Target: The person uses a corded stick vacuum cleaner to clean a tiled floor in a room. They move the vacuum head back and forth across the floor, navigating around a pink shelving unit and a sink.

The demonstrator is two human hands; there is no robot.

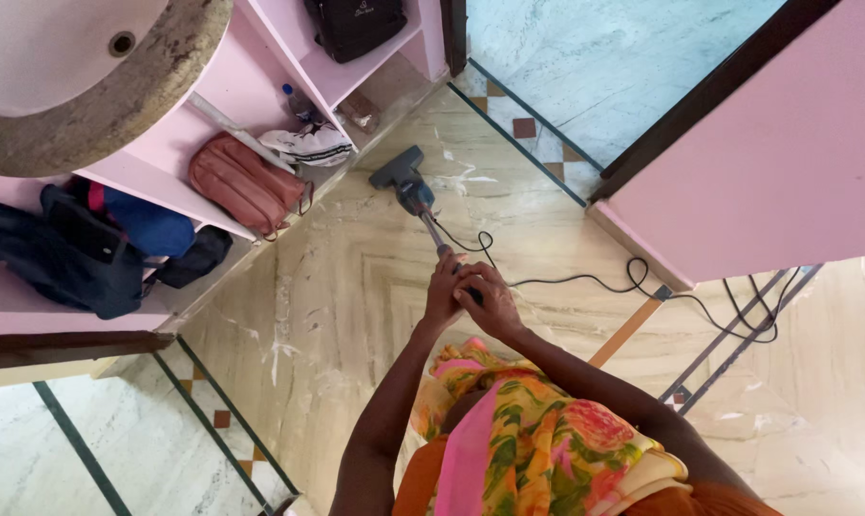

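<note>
Head view: I look straight down at both arms
Left hand [443, 291]: wrapped around the vacuum cleaner [415, 196] wand
Right hand [485, 298]: closed on the same wand, touching my left
Vacuum cleaner: nozzle on the floor [356, 315], near the pink shelf [260, 76]
Cord [585, 280]: trails right across the floor

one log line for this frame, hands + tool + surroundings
left hand: grips vacuum wand | right hand: grips wand | vacuum head: on marble floor, by pink shelf | black cord: trails right

Grey vacuum wand [415, 196] slanted; nozzle on marble floor [356, 287]
</note>
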